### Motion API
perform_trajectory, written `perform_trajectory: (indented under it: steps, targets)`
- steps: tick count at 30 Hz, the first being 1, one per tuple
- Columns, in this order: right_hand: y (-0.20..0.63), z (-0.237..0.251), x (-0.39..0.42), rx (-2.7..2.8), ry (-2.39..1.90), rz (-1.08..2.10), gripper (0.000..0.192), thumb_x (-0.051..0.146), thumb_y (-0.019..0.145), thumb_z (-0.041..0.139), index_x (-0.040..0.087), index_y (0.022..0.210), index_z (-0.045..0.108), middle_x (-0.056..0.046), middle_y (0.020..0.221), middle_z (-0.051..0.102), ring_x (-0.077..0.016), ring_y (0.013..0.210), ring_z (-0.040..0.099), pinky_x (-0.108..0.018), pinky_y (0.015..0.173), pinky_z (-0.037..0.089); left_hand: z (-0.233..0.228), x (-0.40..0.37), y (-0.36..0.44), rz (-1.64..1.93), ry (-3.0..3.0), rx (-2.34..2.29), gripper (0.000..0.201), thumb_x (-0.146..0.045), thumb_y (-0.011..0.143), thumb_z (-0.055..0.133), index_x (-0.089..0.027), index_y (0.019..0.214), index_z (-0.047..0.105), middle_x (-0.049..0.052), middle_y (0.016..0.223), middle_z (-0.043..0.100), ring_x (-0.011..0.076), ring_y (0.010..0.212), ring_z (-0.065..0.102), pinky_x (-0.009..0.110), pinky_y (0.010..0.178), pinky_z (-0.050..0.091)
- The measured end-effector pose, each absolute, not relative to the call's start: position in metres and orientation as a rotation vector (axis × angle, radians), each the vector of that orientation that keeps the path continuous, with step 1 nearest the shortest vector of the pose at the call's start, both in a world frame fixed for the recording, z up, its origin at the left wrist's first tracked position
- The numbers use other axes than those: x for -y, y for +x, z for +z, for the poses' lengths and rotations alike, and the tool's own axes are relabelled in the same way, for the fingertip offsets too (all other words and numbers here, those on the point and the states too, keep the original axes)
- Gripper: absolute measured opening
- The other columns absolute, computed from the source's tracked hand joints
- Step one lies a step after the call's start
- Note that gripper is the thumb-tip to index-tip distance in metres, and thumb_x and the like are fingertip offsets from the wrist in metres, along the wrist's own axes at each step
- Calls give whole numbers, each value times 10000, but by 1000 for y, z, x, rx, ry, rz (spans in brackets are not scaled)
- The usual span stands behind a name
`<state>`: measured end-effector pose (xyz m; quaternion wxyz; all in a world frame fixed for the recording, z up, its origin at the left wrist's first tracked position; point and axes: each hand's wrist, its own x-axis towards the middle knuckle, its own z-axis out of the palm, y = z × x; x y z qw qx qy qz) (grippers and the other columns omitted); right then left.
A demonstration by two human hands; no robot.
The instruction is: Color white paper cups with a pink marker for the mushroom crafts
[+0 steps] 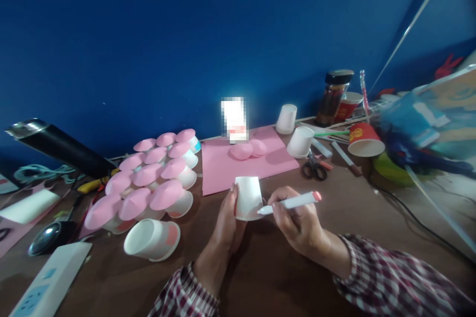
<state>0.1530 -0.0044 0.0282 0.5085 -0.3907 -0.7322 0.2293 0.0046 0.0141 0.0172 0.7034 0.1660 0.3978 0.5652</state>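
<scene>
A white paper cup (248,198) is upside down in my left hand (225,223), whose fingers close round its left side. My right hand (297,220) grips a white marker (297,201) with a reddish end cap. The marker's tip points left and meets or nearly meets the cup's lower right side; I cannot tell whether it touches. To the left, a paper cup (150,239) with a pinkish patch lies on its side. Behind it stand several cups topped with pink paper cones (136,203).
Pink paper sheets (219,166) with pink cones (241,150) lie ahead. At right are white cups (300,142), scissors (314,168), markers (345,157), a red cup (366,139) and a dark-lidded jar (332,96). A power strip (55,277) and black lamp (59,146) occupy the left.
</scene>
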Motion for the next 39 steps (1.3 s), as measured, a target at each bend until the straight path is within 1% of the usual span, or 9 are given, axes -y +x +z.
perform_trajectory:
  steps: [7, 12, 15, 20, 26, 28, 32, 36, 39]
  targets:
    - [154, 30, 4, 1757, -959, 529, 118, 139, 941, 476, 205, 855, 523, 44, 625, 517, -90, 465, 470, -208, 457, 377, 15, -13, 3, 1233, 421, -832, 331, -451, 774, 721, -130, 820, 658, 9, 689, 668, 124, 620, 595, 255, 645, 495]
    - [155, 28, 3, 1754, -971, 553, 108, 150, 941, 481, 206, 862, 528, 49, 611, 511, -95, 460, 484, -209, 450, 375, 14, -14, 3, 1224, 430, -819, 368, -486, 790, 698, -123, 833, 658, 19, 704, 676, 129, 633, 604, 257, 659, 500]
    - [155, 26, 3, 1758, -956, 571, 103, 147, 934, 488, 209, 861, 525, 56, 614, 496, -86, 457, 467, -207, 454, 364, 16, -15, 3, 1237, 399, -839, 389, -500, 768, 714, -123, 839, 649, 21, 700, 676, 135, 627, 606, 261, 644, 499]
    - [154, 26, 2, 1792, -951, 592, 112, 143, 929, 487, 205, 844, 526, 71, 585, 451, -78, 467, 421, -205, 472, 348, 22, -15, 5, 1262, 336, -863, 366, -445, 710, 775, -122, 828, 649, 6, 644, 660, 124, 565, 581, 250, 588, 487]
    - [153, 27, 2, 1772, -950, 583, 119, 143, 931, 482, 202, 838, 526, 71, 583, 458, -78, 473, 422, -207, 487, 357, 23, -13, 4, 1232, 368, -867, 364, -470, 712, 760, -139, 771, 621, 1, 612, 632, 131, 547, 567, 258, 560, 481]
    - [154, 28, 2, 1768, -964, 572, 117, 146, 931, 486, 200, 838, 531, 69, 580, 466, -81, 473, 436, -211, 495, 367, 22, -13, 4, 1218, 394, -856, 378, -496, 729, 736, -139, 768, 617, 8, 615, 632, 140, 559, 571, 269, 576, 491]
    - [155, 27, 1, 1739, -982, 583, 118, 153, 934, 479, 202, 838, 527, 68, 583, 479, -81, 465, 453, -216, 499, 374, 21, -13, 3, 1184, 428, -842, 435, -549, 757, 689, -123, 823, 637, 47, 680, 671, 180, 644, 620, 308, 658, 524]
    - [156, 26, 1, 1729, -980, 594, 106, 149, 928, 489, 206, 845, 523, 73, 582, 475, -76, 453, 451, -211, 489, 369, 21, -13, 3, 1192, 423, -842, 412, -529, 747, 708, -126, 809, 650, 34, 652, 658, 162, 618, 604, 286, 640, 516]
    - [156, 25, 1, 1724, -985, 581, 117, 146, 930, 484, 208, 839, 523, 69, 585, 489, -79, 458, 464, -210, 490, 371, 20, -13, 3, 1178, 423, -844, 419, -534, 754, 701, -122, 819, 657, 50, 680, 674, 170, 634, 611, 293, 649, 520]
